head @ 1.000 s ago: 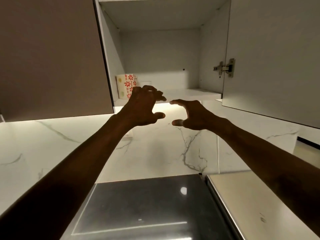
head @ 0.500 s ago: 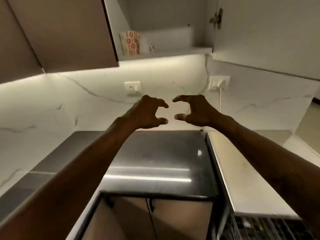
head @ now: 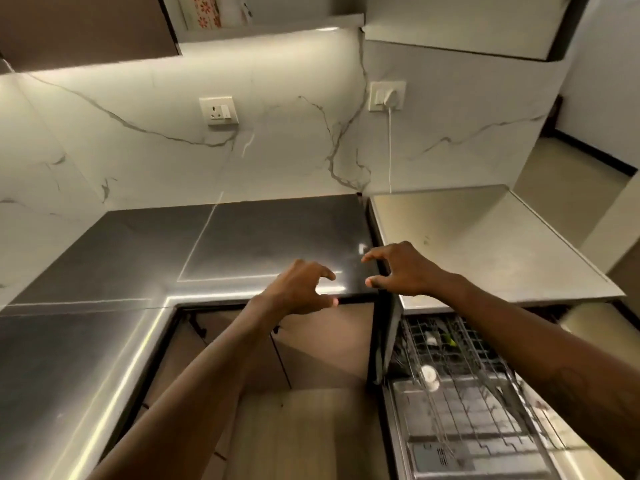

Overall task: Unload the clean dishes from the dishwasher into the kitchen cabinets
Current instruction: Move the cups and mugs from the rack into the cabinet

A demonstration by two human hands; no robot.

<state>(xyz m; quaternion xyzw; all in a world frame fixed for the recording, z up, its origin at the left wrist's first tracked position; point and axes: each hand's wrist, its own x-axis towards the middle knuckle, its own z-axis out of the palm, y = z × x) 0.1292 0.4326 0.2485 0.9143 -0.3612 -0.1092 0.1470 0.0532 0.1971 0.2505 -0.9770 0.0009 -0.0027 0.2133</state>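
The open stainless-steel dishwasher [head: 467, 427] lies at 4 o'clock, its one grey wire rack [head: 460, 344] showing beneath the pale countertop [head: 485, 244], its load too blurred to count. One white cup with red flowers [head: 204, 10] stands in the upper cabinet at 12 o'clock. Two hands, left hand [head: 301, 289] and right hand [head: 401, 268], hover at centre by the glossy dark countertop [head: 270, 237], fingers loosely curved, released and grasping nothing, below two white wall sockets [head: 219, 110].
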